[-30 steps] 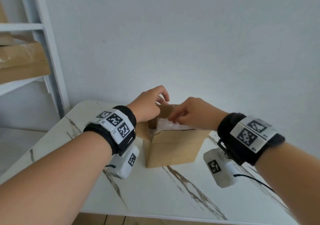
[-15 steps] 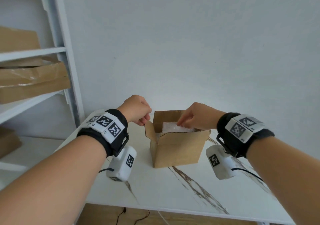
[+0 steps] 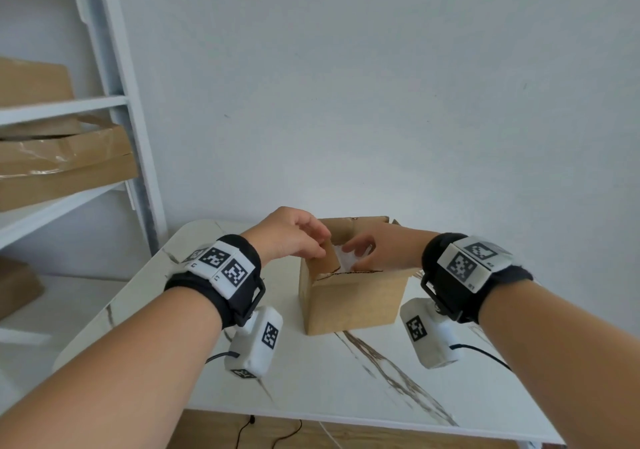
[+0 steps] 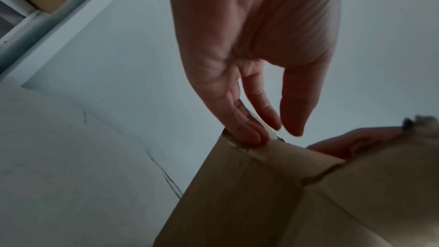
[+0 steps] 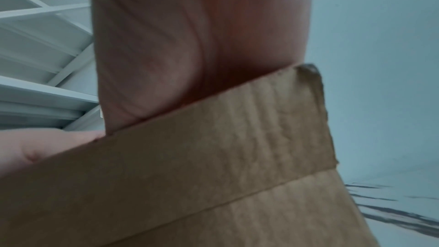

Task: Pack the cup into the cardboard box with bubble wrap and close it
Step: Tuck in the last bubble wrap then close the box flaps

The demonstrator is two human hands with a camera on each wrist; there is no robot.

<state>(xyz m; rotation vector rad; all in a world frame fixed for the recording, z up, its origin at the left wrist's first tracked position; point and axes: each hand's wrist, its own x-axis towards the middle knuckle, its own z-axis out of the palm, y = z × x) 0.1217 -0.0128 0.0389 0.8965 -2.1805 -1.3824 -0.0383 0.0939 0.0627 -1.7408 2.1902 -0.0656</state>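
Observation:
A small cardboard box (image 3: 349, 299) stands on the white marble table (image 3: 346, 379), its top flaps up. White bubble wrap (image 3: 346, 260) fills its opening; the cup is hidden. My left hand (image 3: 320, 248) is at the left flap (image 3: 327, 261). In the left wrist view its near-straight fingers (image 4: 249, 134) press the flap's top edge (image 4: 285, 149), with the thumb apart. My right hand (image 3: 353, 249) reaches in from the right and its fingers lie on the wrap. In the right wrist view the box's right flap (image 5: 213, 147) hides those fingers.
A white shelf unit (image 3: 121, 137) with flat cardboard boxes (image 3: 62, 164) stands to the left of the table. A plain wall rises close behind the box. Cables hang below the table's front edge (image 3: 346, 414).
My left hand, a fist beside the box half a second ago, now touches the left flap, which has swung from splayed outward to upright. My right hand stays on the wrap.

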